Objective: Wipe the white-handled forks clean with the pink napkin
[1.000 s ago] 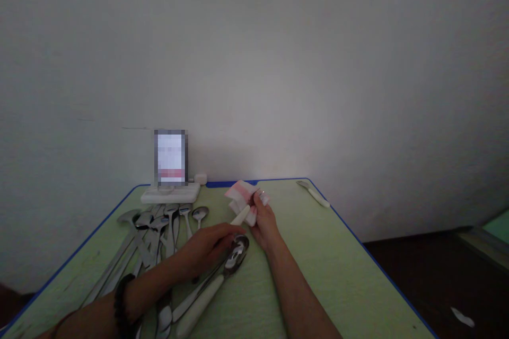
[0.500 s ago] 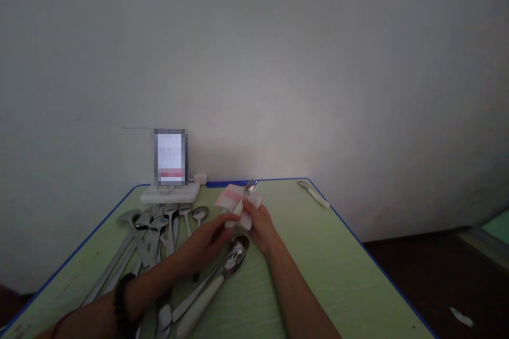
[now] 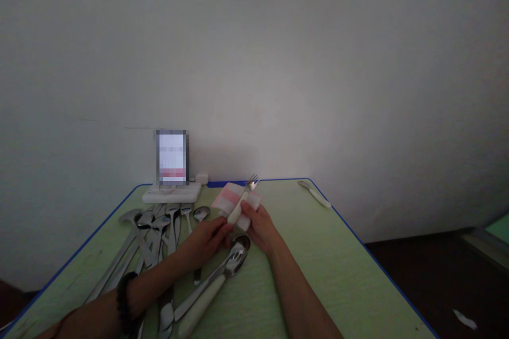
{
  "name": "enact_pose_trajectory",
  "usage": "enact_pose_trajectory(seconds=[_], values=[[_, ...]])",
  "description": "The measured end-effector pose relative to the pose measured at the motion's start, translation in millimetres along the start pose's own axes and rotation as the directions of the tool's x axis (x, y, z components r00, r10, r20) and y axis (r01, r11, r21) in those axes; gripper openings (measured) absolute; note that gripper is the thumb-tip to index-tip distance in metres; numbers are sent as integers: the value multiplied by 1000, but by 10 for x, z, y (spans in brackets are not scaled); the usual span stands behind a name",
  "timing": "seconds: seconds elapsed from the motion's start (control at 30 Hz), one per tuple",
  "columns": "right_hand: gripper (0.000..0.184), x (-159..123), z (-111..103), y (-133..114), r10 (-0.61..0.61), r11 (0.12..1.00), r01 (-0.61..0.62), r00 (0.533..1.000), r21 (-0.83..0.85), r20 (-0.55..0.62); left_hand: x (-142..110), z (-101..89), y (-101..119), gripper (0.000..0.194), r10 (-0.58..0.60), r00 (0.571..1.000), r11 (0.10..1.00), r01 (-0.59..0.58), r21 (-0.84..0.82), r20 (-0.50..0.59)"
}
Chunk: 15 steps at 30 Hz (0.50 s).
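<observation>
A fork [image 3: 238, 208] with a white handle and metal tines lies across a folded pink-and-white cloth [image 3: 230, 194], tines up and to the right. My right hand [image 3: 258, 225] is closed on the fork and cloth, its thumb pressing on the handle. My left hand [image 3: 207, 241] is closed at the cloth's lower-left edge, by the handle's end; its fingertips are partly hidden. Just below the hands lie a white-handled serving fork [image 3: 234, 265] and a metal spoon [image 3: 245, 242] with a round bowl.
Several metal utensils [image 3: 137, 235] are piled on the left of the green table [image 3: 314, 270]. A small spoon [image 3: 202, 213] lies beside them. A lit screen [image 3: 172, 156] stands on a white base [image 3: 172, 194] near the wall. A white-handled knife [image 3: 316, 195] rests at the right edge.
My left fingers have drawn back from the fork's handle, which now shows along its length. The fork and cloth have turned slightly in my right hand.
</observation>
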State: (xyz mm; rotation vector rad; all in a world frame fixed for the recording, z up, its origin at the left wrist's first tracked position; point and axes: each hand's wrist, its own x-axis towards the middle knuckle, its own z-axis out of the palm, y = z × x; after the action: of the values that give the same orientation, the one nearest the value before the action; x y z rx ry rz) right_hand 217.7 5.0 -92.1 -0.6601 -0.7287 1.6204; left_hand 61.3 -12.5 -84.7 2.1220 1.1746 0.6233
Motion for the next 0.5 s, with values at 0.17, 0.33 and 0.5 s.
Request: enact_pose_trajectory(seconds=[0.17, 0.33, 0.5], values=[[35, -44, 21, -14, 35, 998, -32, 997, -48, 74, 9, 22, -20, 44, -37, 999, 999, 36, -28, -24], [33, -69, 38, -33, 57, 997, -53, 996, -60, 71, 3, 11, 4, 41, -53, 998, 998, 52, -32, -21], [37, -64, 27, -31, 66, 995, -59, 994, -81, 82, -7, 14, 28, 47, -77, 997, 996, 76, -56, -8]])
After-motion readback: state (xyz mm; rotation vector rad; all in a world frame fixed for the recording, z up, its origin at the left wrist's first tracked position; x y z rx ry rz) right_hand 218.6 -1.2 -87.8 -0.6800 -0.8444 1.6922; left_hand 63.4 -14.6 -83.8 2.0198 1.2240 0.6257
